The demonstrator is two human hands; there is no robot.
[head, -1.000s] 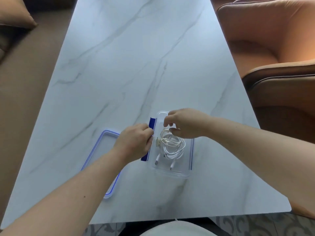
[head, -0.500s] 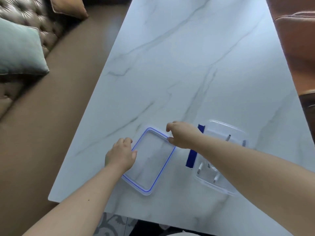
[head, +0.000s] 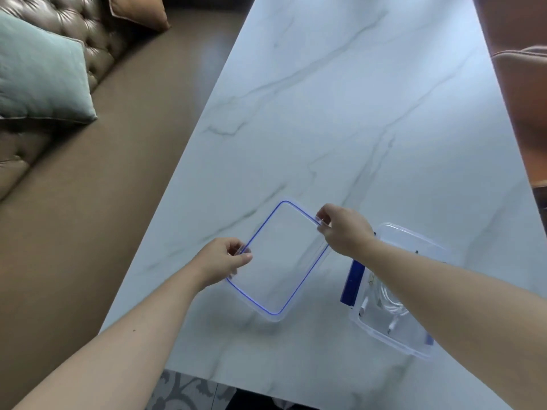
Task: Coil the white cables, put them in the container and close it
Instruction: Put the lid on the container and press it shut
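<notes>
A clear lid [head: 281,261] with a blue seal is lifted a little above the white marble table [head: 340,113], casting a shadow below it. My left hand [head: 220,261] pinches its left edge and my right hand [head: 343,229] pinches its far right edge. To the right stands the clear container [head: 411,341] with a blue clip [head: 352,284] on its left side. Coiled white cables [head: 387,306] lie inside it, partly hidden by my right forearm.
A brown tufted sofa with a pale green cushion [head: 41,75] and an orange cushion [head: 139,10] stands left of the table. An orange-brown armchair [head: 524,93] is at the right edge. Patterned floor shows below the table's near edge.
Both hands left the container and moved left to the lid. They gripped its edges and raised it off the table. The view swung left.
</notes>
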